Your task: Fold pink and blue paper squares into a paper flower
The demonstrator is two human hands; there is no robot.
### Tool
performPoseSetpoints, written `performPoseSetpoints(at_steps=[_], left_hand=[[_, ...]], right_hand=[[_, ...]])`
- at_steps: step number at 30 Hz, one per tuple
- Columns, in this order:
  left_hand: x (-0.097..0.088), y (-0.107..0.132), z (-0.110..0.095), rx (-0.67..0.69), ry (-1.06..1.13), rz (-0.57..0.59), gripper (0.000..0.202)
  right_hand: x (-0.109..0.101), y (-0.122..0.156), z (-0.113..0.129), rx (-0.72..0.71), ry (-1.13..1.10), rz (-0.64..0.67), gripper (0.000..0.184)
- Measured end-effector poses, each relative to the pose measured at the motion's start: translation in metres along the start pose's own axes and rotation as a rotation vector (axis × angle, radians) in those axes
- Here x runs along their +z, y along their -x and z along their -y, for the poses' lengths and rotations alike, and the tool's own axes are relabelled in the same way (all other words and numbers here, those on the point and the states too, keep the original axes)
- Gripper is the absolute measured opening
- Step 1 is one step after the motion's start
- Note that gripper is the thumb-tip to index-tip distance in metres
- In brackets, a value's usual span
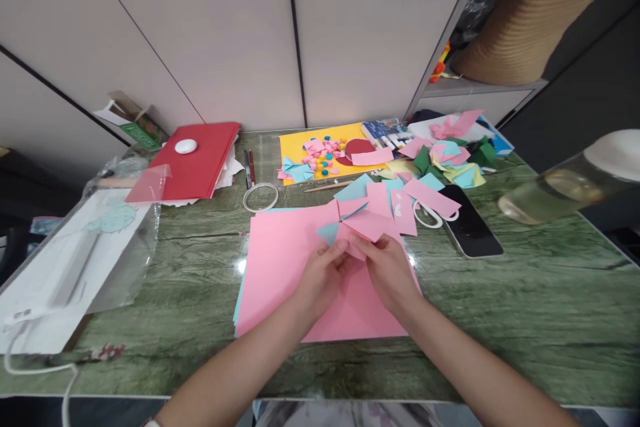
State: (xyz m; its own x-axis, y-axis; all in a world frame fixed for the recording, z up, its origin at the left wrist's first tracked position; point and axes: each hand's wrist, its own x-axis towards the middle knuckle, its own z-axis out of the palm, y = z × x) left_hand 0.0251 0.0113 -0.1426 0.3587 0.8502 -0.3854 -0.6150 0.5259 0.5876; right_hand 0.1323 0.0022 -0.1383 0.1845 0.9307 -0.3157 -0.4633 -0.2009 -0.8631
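Observation:
My left hand [323, 277] and my right hand [390, 270] meet over a stack of large pink paper sheets [280, 247], with light blue edges showing beneath. Between them they pinch a folded paper piece [373, 223] in pink and light blue, with several pointed flaps spreading away from me. Thumbs and fingertips of both hands press on its near side; parts of the fingers are hidden behind it. Just beyond the hands lie pink and blue paper strips [433, 199] and white-handled scissors [427, 215], partly covered by the strips.
A black phone [473, 223] lies right of the scissors, and a clear bottle [560, 180] stands further right. At the back are a yellow sheet [295, 143] with small folded pieces and a heap of coloured scraps [455, 157]. A red folder [200, 160] and plastic-covered papers [120, 260] are left.

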Motion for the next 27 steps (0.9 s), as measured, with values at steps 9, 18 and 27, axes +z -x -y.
performPoseSetpoints(at_steps=[9, 18, 27], left_hand=[[0.0015, 0.0017, 0.0025, 0.044, 0.020, -0.004, 0.018], [0.0002, 0.0018, -0.0033, 0.048, 0.023, -0.030, 0.016], [0.0022, 0.0036, -0.0010, 0.005, 0.034, 0.020, 0.022]], right_hand=[[-0.0012, -0.0001, -0.0023, -0.066, 0.136, -0.059, 0.026], [-0.0022, -0.0024, 0.0028, -0.055, 0.140, 0.025, 0.025], [-0.0018, 0.0008, 0.0019, -0.142, 0.131, 0.068, 0.020]])
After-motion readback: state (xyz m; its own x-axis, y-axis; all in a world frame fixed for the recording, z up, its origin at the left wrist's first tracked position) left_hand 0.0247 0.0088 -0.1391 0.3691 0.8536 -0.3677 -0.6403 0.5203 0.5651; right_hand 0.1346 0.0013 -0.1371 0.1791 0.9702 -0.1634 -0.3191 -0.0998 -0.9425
